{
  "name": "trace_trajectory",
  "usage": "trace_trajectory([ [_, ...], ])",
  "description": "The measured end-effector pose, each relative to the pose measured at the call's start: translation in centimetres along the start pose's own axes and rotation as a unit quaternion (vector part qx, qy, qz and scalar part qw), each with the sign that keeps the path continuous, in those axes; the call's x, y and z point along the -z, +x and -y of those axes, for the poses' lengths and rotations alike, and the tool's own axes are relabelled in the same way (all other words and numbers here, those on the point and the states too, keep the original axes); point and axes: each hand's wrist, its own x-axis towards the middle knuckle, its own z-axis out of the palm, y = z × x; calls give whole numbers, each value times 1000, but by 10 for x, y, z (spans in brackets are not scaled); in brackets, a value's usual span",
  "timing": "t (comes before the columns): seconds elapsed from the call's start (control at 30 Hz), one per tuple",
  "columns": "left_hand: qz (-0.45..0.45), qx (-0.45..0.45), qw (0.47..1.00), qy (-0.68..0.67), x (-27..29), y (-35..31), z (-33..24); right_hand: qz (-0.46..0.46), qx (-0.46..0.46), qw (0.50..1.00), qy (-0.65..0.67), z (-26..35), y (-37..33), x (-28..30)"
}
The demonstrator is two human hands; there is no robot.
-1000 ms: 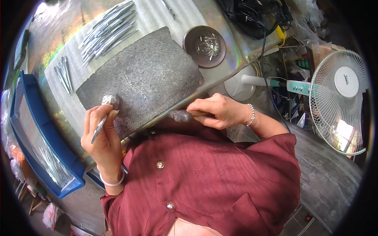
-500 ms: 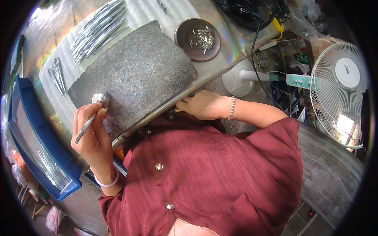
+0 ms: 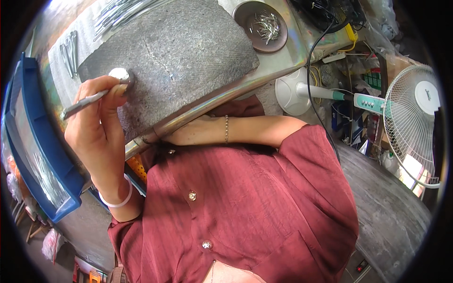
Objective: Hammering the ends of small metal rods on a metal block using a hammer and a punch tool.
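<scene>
Pinched between the thumb and fingers of my left hand [image 3: 96, 106] is a slim grey metal rod [image 3: 85, 104], its far end sticking out to the left. At the same fingertips sits a shiny, round silvery piece [image 3: 120, 74]; whether it is joined to the rod I cannot tell. Both are over the left part of a rough dark grey slab [image 3: 174, 52]. My right hand [image 3: 188, 132] lies against the near table edge, its fingers hidden beneath it.
Silvery rods [image 3: 127, 14] lie behind the slab and a few more [image 3: 70, 54] to its left. A brown dish [image 3: 245, 19] holds small metal bits. A blue bin [image 3: 45, 113] stands left, a white fan [image 3: 413, 122] right. A black cable [image 3: 309, 66] hangs down by the table.
My right hand has moved left along the table edge, its fingers going out of sight. My left hand has come up and left with the rod. The whole view has shifted.
</scene>
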Motion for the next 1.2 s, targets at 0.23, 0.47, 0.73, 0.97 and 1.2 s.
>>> trace_trajectory([
  [0.23,-10,-3,1000,-2,2,-3,2,-15,3,999,-45,-1,-2,-17],
  [0.47,-5,-36,999,-34,-1,2,2,110,22,970,-213,42,-37,49],
  [0.73,-10,-11,999,-32,3,1,1,42,21,983,-179,81,-73,128],
  [0.97,-3,3,999,-40,5,1,-2,-99,-3,956,-277,70,-58,126],
  [1.2,5,-1,999,-47,3,2,-5,-271,-28,901,-338,47,-29,143],
])
